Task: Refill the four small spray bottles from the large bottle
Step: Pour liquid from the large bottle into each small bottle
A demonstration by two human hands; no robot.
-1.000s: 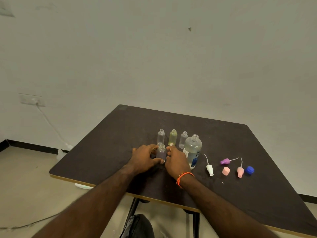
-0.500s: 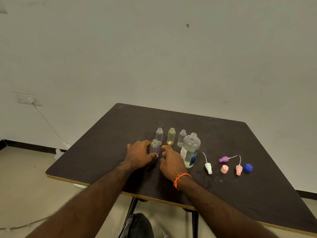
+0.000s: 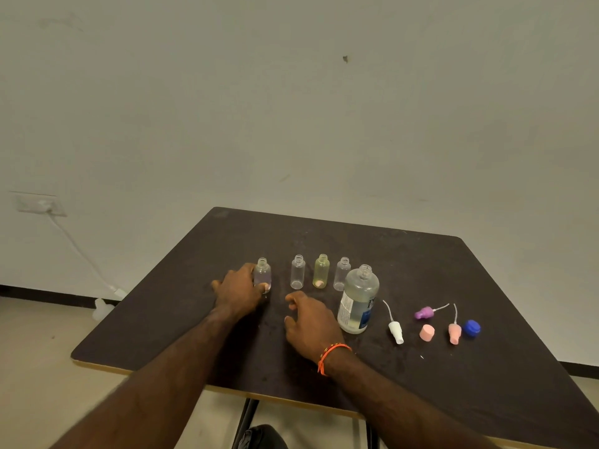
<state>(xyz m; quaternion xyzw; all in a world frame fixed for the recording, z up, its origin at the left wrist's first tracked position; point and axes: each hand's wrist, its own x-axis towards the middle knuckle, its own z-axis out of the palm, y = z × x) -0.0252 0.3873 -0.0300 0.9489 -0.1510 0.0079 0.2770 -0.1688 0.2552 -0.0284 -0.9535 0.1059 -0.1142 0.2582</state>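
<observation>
Left hand: my left hand is closing around the leftmost small bottle, the thumb pressing near its base.
Right hand: my right hand is resting on the table with loosely curled fingers, holding nothing, just beside the large bottle.
Held bottle: it is standing upright, its long axis vertical, the uncapped neck pointing up, a little apart from the other three.
Row of small bottles: one clear bottle, a yellowish bottle and another clear bottle are standing upright side by side, all without tops.
Large bottle: it is standing upright near the table middle, mouth uncapped, some clear liquid in the lower part.
Spray tops: a white one, a purple one and a pink one are lying on the table, right of the large bottle.
Caps: a pink cap and a blue cap are lying among them.
</observation>
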